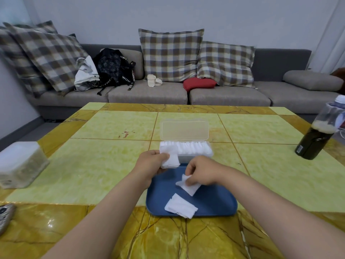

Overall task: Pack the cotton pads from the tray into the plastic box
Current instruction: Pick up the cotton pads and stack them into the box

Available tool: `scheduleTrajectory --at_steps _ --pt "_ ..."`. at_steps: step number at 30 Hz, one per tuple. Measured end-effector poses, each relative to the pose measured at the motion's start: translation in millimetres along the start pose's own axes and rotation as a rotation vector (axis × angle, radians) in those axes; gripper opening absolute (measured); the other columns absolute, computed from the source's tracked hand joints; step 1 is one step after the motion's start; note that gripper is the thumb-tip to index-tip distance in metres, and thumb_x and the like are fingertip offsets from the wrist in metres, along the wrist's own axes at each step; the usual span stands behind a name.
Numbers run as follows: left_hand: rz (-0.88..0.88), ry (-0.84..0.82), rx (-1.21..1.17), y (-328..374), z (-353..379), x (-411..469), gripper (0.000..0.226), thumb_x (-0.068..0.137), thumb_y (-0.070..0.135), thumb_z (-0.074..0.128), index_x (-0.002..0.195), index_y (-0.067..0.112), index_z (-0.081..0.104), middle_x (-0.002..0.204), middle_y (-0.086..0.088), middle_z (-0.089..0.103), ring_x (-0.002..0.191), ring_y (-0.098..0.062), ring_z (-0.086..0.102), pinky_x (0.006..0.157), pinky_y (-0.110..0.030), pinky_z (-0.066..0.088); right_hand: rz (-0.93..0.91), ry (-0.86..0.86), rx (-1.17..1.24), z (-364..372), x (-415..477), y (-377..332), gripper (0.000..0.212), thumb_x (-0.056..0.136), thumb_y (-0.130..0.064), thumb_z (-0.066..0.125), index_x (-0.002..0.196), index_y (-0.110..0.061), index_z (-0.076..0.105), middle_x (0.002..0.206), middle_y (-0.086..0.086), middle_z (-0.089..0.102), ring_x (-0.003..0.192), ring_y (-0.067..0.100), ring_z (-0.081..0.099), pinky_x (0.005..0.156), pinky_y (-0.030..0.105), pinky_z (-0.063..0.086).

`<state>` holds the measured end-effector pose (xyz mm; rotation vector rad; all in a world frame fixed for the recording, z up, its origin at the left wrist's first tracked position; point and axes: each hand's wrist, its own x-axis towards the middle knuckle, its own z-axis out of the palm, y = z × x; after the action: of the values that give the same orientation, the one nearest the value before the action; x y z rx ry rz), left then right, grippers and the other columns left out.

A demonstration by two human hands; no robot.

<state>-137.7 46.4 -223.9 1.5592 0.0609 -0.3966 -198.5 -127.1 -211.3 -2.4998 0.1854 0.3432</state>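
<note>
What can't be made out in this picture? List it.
Head view:
Front wall of the plastic box: behind the left hand and held pads.
Count of pinched pads: right hand covers part.
The grey object, lower left: cut by the edge.
Label on the bottle: too small.

The tray (214, 201) is plain blue, the cotton pads (180, 206) on it white. Behind the tray the plastic box (184, 130) is clear, and under the tray the table (104, 165) is marbled yellow-green with amber borders. Farther behind the tray, the sofa (149, 94) is grey, its cushions (169, 53) brown-grey plaid.
</note>
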Motion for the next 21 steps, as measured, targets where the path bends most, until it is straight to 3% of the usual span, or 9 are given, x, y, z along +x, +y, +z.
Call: scheduleTrajectory --at_steps 4,6,8,14,18,21 --pt "-0.012 0.017 -0.042 0.2 -3.0 0.6 0.008 0.093 0.008 0.065 0.098 0.002 0.068 0.101 -0.016 0.074 0.090 -0.030 0.073 0.086 -0.041 0.061 0.051 0.132 0.450 -24.9 -6.8 2.5 0.035 0.076 -0.009 0.086 0.107 -0.013 0.072 0.096 0.001 0.072 0.083 0.013 0.068 0.073 0.027 0.058" --pt "-0.010 0.004 -0.029 -0.7 -1.5 -0.4 0.013 0.091 0.009 0.068 0.100 0.000 0.070 0.101 -0.017 0.076 0.093 -0.033 0.074 0.087 -0.043 0.061 0.031 0.172 0.680 -32.9 -9.4 1.0 0.022 0.078 -0.006 0.084 0.097 -0.007 0.074 0.090 0.006 0.075 0.074 0.018 0.067 0.073 0.034 0.059" --pt "-0.002 -0.053 -0.030 -1.2 3.1 -3.5 0.016 0.090 0.009 0.070 0.101 -0.002 0.072 0.100 -0.017 0.077 0.093 -0.031 0.076 0.082 -0.040 0.062 0.018 0.183 0.841 -35.4 -12.1 -3.8 0.015 0.080 -0.004 0.082 0.090 -0.007 0.072 0.082 0.007 0.071 0.062 0.016 0.059 0.057 0.028 0.050" --pt "0.064 -0.197 -0.028 3.2 18.1 -15.7 0.016 0.094 0.011 0.066 0.103 0.003 0.077 0.098 -0.013 0.079 0.091 -0.025 0.076 0.068 -0.024 0.059 0.037 0.207 0.736 -28.7 -13.6 -14.6 0.028 0.077 -0.011 0.086 0.098 0.002 0.072 0.071 0.007 0.072 0.049 0.013 0.059 0.044 0.022 0.038" --pt "0.045 -0.245 -0.063 4.9 19.9 -17.1 0.024 0.099 0.013 0.055 0.109 0.001 0.073 0.102 -0.015 0.078 0.096 -0.027 0.076 0.081 -0.033 0.061 0.065 0.270 0.700 -28.3 -11.7 -13.3 0.027 0.075 -0.016 0.088 0.092 -0.005 0.070 0.067 0.004 0.069 0.044 0.011 0.056 0.040 0.020 0.035" --pt "0.044 -0.261 -0.062 4.7 20.5 -18.1 0.025 0.100 0.014 0.053 0.108 -0.001 0.071 0.101 -0.018 0.077 0.096 -0.030 0.075 0.082 -0.035 0.060 0.074 0.286 0.638 -27.1 -10.4 -11.7 0.024 0.074 -0.019 0.089 0.085 -0.009 0.069 0.065 0.003 0.067 0.043 0.010 0.053 0.041 0.021 0.034"
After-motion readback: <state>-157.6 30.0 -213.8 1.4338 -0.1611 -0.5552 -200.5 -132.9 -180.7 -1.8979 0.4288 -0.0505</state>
